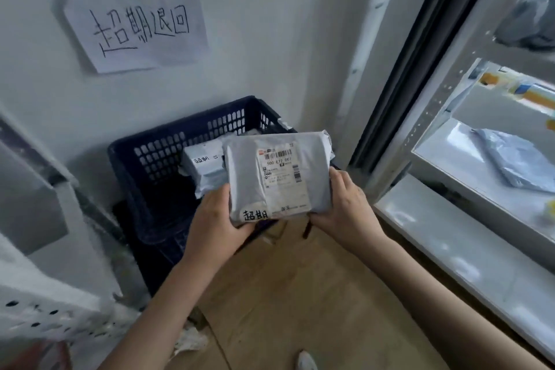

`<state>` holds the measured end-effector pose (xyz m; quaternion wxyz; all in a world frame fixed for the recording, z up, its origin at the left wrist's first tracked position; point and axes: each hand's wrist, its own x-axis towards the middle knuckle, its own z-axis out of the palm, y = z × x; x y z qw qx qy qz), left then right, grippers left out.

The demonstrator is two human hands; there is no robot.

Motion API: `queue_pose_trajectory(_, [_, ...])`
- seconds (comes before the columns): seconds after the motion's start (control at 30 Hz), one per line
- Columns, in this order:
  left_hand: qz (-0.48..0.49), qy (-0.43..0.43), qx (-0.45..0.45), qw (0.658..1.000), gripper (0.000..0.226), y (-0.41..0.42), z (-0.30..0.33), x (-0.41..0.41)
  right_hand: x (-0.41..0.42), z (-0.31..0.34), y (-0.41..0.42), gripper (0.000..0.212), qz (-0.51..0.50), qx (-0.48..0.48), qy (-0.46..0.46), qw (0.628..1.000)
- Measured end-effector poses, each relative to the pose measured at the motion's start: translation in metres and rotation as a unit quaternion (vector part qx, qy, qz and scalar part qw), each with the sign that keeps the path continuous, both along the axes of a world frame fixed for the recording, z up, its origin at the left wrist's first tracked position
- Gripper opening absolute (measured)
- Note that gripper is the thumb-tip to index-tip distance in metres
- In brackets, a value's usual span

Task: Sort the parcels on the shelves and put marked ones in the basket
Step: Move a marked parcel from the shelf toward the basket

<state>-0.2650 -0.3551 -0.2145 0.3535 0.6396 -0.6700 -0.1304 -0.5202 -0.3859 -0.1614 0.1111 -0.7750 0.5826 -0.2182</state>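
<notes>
I hold a grey plastic parcel [277, 177] with a white shipping label and black handwritten characters at its lower left corner. My left hand [217, 218] grips its lower left corner, and my right hand [348, 204] grips its right edge. The parcel hovers over the near right rim of a dark blue perforated basket [156, 159] standing on the floor against the wall. Inside the basket lies another grey parcel [204, 165] with the same handwritten marking.
A paper sign [135, 24] with handwritten characters is taped to the wall above the basket. On the right, a metal shelf unit [468, 165] holds a light grey parcel [516, 162], with dark grey parcels [531, 18] higher up. Brown cardboard [300, 294] covers the floor.
</notes>
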Motion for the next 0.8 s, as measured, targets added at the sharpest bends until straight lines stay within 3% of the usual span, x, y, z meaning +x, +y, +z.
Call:
queue_pose_trajectory(0.33, [0.133, 0.016, 0.091, 0.987, 0.059, -0.082, -0.032, 0.040, 0.057, -0.037, -0.165, 0.088, 0.162, 0.094, -0.016, 0.982])
queue_pose_trajectory(0.6, [0.138, 0.028, 0.119, 0.983, 0.045, -0.160, -0.075, 0.083, 0.118, -0.088, -0.266, 0.091, 0.191, 0.161, 0.013, 0.968])
queue_pose_trajectory(0.8, [0.159, 0.022, 0.145, 0.976, 0.045, -0.204, -0.087, 0.102, 0.142, -0.106, -0.319, 0.091, 0.195, 0.189, 0.020, 0.962])
